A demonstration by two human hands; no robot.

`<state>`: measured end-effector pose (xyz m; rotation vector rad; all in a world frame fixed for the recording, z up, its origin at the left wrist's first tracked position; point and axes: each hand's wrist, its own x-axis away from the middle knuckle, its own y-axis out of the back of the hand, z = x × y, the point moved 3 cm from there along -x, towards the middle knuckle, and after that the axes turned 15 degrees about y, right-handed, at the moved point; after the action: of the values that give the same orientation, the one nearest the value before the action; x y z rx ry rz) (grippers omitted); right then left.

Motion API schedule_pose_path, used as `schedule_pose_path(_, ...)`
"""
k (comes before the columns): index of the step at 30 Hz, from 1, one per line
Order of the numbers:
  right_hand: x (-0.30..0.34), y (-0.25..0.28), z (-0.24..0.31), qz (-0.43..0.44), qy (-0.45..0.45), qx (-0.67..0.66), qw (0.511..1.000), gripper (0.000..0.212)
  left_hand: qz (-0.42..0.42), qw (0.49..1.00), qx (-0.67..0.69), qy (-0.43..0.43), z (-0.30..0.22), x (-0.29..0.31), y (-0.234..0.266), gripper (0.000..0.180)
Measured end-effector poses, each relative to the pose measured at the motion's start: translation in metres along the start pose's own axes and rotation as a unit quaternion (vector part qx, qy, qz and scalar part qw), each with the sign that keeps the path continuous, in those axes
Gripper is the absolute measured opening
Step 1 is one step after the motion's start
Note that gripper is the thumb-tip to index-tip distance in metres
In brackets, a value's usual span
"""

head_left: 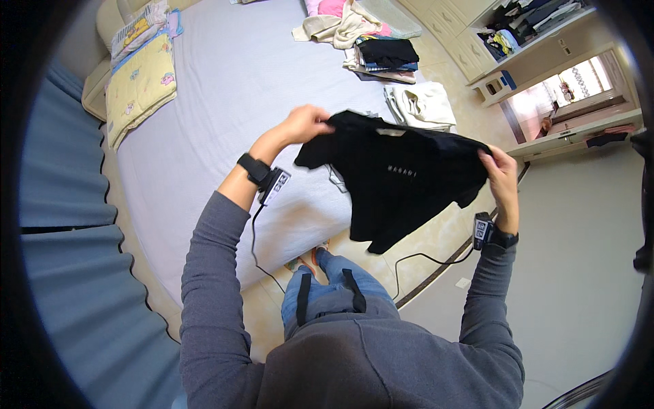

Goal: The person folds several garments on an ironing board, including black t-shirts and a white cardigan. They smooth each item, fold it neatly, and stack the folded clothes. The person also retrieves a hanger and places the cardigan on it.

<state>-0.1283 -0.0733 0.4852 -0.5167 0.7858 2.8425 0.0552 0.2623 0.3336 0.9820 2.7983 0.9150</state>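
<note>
A black short-sleeved T-shirt (409,174) hangs spread out in the air between my two hands, with small pale lettering across its chest and a light label at the neck. My left hand (308,124) is closed on the shirt near its left shoulder. At the other shoulder, my right hand (501,170) grips the cloth between thumb and fingers. The shirt's lower edge dangles unevenly in front of my legs, over the bed's edge and the tiled floor. Each wrist wears a black strap with a small cabled device.
The bed (225,82) has a pale lilac sheet. On its far right lie folded white clothes (421,103), a stack topped with black clothing (388,53) and a loose cream garment (340,26). Yellow folded bedding (139,92) lies left. Blue curtains (68,273) hang left; an open wardrobe (524,31) stands far right.
</note>
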Motion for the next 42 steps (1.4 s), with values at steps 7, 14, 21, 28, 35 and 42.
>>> schedule_pose_path(7,0.034,-0.017,0.066,0.063,0.039,0.15,0.986,0.01,-0.258,0.96,-0.007,-0.112,-0.03,-0.017,0.054,0.027)
schedule_pose_path(14,0.099,-0.267,0.011,0.327,0.172,0.132,0.92,0.032,-0.319,0.946,0.059,-0.001,0.168,0.051,0.075,0.044)
schedule_pose_path(21,0.231,-0.538,-0.092,0.523,0.142,0.073,0.837,0.052,-0.396,0.878,-0.02,0.268,0.417,0.169,0.03,0.042)
schedule_pose_path(28,0.308,-0.641,-0.134,0.508,0.073,-0.146,0.846,0.049,-0.381,0.819,-0.04,0.427,0.576,0.289,-0.022,0.036)
schedule_pose_path(35,0.164,-0.471,-0.331,0.148,-0.014,0.149,0.978,0.035,-0.527,0.685,0.144,0.483,0.588,0.29,-0.035,0.047)
schedule_pose_path(42,0.119,-0.431,-0.441,0.064,-0.415,-0.117,0.9,0.028,-0.427,0.762,0.087,0.478,0.592,0.191,-0.01,0.056)
